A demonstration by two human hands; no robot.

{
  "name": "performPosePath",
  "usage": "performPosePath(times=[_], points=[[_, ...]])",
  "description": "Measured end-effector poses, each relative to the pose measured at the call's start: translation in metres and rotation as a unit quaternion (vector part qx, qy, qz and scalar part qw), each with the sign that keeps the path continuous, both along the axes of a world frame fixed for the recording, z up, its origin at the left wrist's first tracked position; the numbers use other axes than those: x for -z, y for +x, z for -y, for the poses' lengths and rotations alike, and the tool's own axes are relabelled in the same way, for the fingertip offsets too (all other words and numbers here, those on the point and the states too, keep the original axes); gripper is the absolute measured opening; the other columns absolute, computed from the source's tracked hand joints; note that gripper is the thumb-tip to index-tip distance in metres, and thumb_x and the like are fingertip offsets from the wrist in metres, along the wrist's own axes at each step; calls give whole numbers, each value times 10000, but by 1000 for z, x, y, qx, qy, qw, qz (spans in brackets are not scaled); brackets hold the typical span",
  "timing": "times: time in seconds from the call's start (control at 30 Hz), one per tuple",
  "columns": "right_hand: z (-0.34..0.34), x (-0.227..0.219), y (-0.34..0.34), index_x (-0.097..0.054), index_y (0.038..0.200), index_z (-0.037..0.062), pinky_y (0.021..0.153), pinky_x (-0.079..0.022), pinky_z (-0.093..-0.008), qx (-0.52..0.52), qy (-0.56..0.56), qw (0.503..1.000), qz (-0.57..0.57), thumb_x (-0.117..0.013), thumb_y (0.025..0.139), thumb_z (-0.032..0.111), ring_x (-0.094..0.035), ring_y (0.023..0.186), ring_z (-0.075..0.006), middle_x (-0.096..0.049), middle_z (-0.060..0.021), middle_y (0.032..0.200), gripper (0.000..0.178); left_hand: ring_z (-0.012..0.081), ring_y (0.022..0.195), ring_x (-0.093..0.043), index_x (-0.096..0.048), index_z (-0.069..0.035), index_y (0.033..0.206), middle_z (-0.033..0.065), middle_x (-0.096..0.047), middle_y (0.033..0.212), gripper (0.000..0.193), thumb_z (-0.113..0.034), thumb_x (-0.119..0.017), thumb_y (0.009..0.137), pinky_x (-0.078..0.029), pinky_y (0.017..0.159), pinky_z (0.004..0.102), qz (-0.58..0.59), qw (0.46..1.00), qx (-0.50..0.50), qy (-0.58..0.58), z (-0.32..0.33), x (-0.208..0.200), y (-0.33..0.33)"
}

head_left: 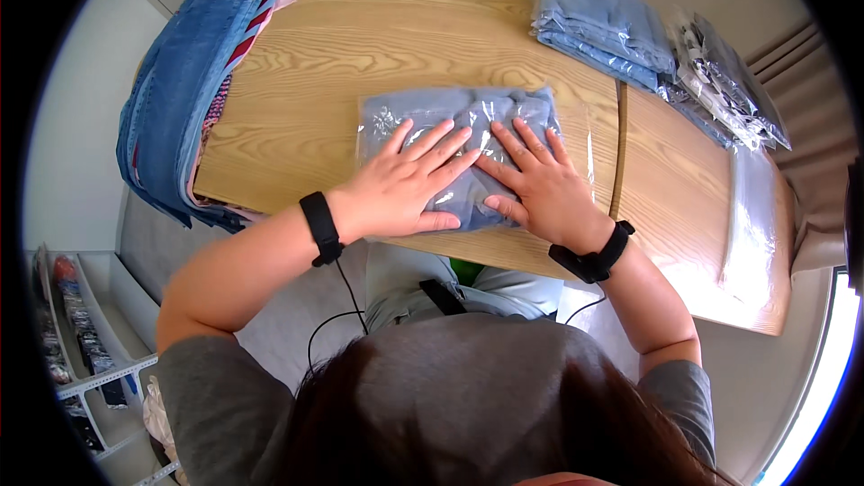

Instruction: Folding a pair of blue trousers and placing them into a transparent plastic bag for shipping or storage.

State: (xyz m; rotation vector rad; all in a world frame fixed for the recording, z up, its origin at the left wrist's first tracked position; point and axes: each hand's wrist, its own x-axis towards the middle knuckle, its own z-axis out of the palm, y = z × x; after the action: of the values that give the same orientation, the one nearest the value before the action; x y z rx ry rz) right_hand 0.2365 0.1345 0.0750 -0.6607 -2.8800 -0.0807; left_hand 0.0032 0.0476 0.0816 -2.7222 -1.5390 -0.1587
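Observation:
A folded grey-blue garment in a clear plastic bag (468,108) lies flat near the front edge of the wooden table (378,27). Both palms rest on top of it, fingers spread. My left hand (405,175) covers the bag's left half, and my right hand (540,175) covers its right half. The fingertips of the two hands come close together at the middle. Loose clear plastic reaches out past the garment on the right, beside my right wrist. Each wrist wears a black strap with a thin cable.
A pile of jeans (180,90) and other clothes hangs over the table's left end. Bagged folded denim (598,27) is stacked at the back right, beside more bagged items (724,76). Flat clear bags (751,216) lie at the right end. Shelving (103,378) stands lower left.

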Motion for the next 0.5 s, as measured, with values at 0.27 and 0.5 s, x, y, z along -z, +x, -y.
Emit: performPosePath(times=[0.27,0.5], points=[[-5,5,-3,-514,1350,264,1094,-248,-541,6,-58,998,12,-470,900,565,-301,1385,-311,-364,-91,1488,543,347,1408,-249,-350,-74,1446,167,-289,1515,830,-632,-488,847,-200,1079,617,44,998,-4,-46,-6,12,-2],[-11,3,-7,-550,1312,256,1086,-253,-540,7,-115,993,19,-515,874,554,-305,1381,-311,-377,-89,1477,532,354,1407,-251,-377,-58,1431,172,-299,1511,848,-660,-467,841,-156,1083,616,76,992,-8,-100,-13,17,-5]])
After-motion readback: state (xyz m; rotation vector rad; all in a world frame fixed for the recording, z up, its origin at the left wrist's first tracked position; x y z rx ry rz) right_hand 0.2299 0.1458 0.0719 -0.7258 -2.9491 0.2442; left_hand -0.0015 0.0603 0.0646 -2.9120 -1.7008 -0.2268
